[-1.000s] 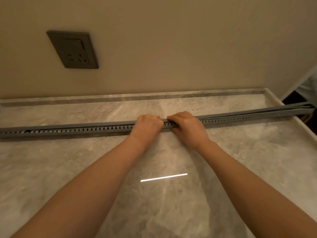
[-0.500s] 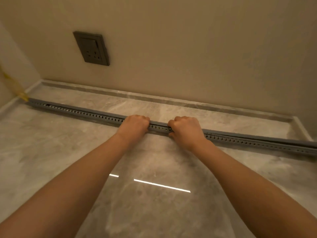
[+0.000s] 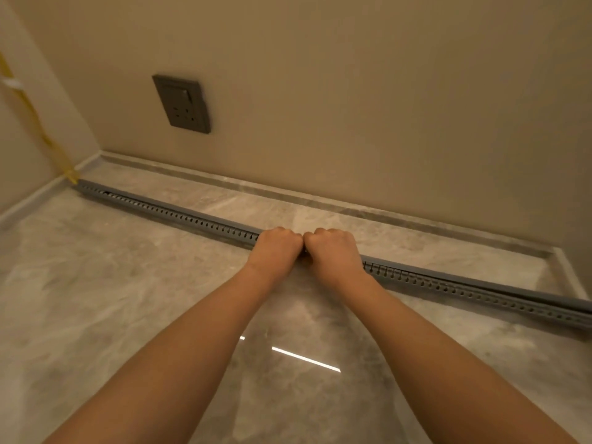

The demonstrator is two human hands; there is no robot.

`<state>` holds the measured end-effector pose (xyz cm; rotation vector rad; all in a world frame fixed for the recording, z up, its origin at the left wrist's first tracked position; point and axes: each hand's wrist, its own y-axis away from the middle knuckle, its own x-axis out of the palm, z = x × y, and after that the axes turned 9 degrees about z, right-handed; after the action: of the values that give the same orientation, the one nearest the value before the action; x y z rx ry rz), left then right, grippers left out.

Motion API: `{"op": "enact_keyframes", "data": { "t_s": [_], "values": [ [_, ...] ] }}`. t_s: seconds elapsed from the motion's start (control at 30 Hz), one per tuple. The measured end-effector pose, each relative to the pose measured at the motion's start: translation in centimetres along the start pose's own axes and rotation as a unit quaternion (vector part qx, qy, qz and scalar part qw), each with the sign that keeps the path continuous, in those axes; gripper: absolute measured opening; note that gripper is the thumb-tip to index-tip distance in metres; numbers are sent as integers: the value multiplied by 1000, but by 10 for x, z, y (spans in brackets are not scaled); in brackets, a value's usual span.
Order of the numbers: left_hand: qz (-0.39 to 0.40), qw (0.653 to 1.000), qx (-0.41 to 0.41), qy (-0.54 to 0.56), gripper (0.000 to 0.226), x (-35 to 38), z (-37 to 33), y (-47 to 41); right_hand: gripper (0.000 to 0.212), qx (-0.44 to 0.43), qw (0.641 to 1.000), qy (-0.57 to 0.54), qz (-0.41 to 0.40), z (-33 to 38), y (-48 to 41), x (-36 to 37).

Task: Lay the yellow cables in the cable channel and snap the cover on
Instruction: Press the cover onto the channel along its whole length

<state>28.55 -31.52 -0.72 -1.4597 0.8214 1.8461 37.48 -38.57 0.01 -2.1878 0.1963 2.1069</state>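
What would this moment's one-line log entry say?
left hand, right hand: side by side, gripping cable channel | cover: gap at right end | yellow cables: at left end

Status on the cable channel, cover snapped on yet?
Partly. Done: the yellow cables enter the cable channel at its left end, none show along it, and the cover looks mostly seated on the left stretch. In hand: left hand and right hand, side by side, curl over the cover mid-length. Left: a dark gap under the cover toward the right end, likely needing pressing down.
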Motion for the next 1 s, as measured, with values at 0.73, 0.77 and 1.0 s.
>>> {"op": "enact_keyframes", "data": {
  "t_s": [0.73, 0.77, 1.0],
  "values": [
    [6, 997, 60, -48, 19, 6, 7, -3, 31, 66, 993, -59, -76, -37, 42, 17],
    [3, 997, 61, -46, 18, 6, 8, -3, 31, 69, 994, -48, -64, -37, 40, 16],
    [-20, 996, 77, -27, 17, 10, 11, -4, 33, 64, 998, -16, -17, -39, 34, 14]
  ]
}}
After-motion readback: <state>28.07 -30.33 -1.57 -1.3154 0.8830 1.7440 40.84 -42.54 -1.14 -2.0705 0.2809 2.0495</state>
